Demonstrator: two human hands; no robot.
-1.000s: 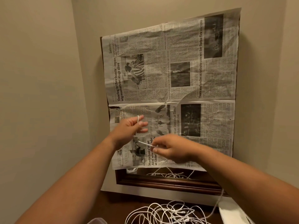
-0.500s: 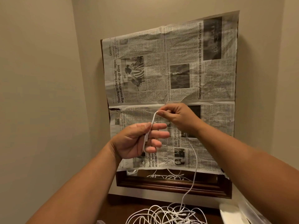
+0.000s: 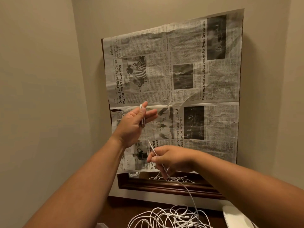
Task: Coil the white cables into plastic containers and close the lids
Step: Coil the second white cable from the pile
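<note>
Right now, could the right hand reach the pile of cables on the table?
Probably yes: the pile of cables lies just below the right hand with nothing between, though that hand is pinching a white cable.

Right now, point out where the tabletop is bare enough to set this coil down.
Bare: the dark tabletop strip between the white ledge and the cable pile, toward the left wall. Crowded: the pile itself, and the right corner, taken by a white object.
</note>
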